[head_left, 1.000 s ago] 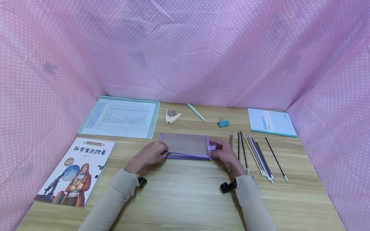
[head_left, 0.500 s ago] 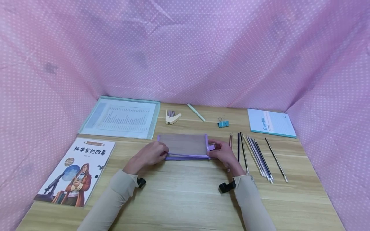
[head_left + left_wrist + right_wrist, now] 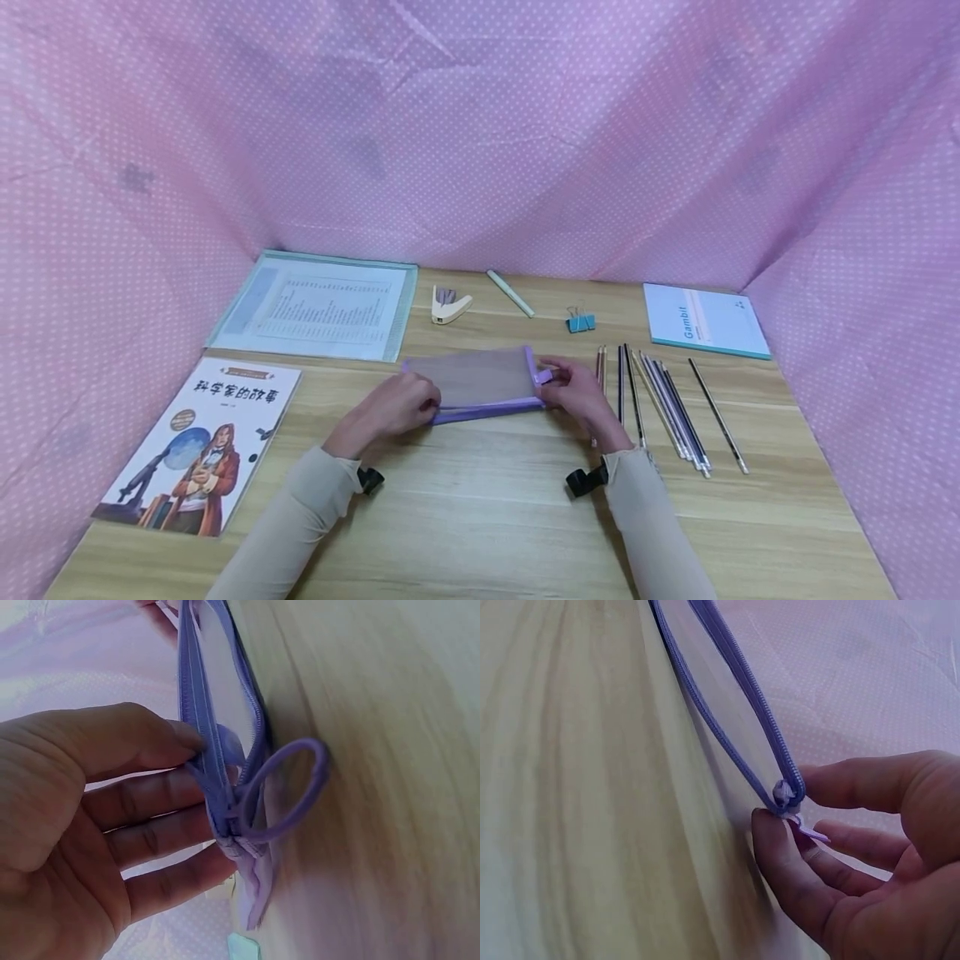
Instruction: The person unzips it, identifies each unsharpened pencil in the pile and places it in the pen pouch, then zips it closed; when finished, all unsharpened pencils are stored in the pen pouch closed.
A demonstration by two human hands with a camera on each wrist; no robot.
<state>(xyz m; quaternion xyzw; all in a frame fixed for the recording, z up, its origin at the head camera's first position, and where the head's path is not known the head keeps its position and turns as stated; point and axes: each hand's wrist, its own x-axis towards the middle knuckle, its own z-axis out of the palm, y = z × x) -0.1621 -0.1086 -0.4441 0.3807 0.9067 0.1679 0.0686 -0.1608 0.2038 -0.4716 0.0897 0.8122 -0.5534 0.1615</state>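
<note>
A zip pouch point(image 3: 480, 377) with see-through greyish panels and purple edging lies between my hands at mid-table. Its zipper point(image 3: 196, 690) is undone, and the two toothed edges stand apart. At the left end, my left hand point(image 3: 401, 404) pinches one zipper edge, thumb in front and fingers behind. A purple ring pull point(image 3: 289, 787) hangs beside those fingers. My right hand point(image 3: 577, 396) holds the pouch's right end; in the right wrist view its thumb and a finger pinch the zipper's corner point(image 3: 786, 796). A small purple tab point(image 3: 543, 377) sticks out there.
Several pencils point(image 3: 671, 412) lie just right of my right hand. Behind the pouch are a stapler point(image 3: 450, 308), a pale green pen point(image 3: 511, 293) and a blue binder clip point(image 3: 581, 322). A document folder point(image 3: 318, 304) and book point(image 3: 198, 450) lie left, a notebook point(image 3: 705, 321) far right.
The pouch has shifted a little left and turned slightly, its left end now nearer the person. Both hands keep their hold on its ends.
</note>
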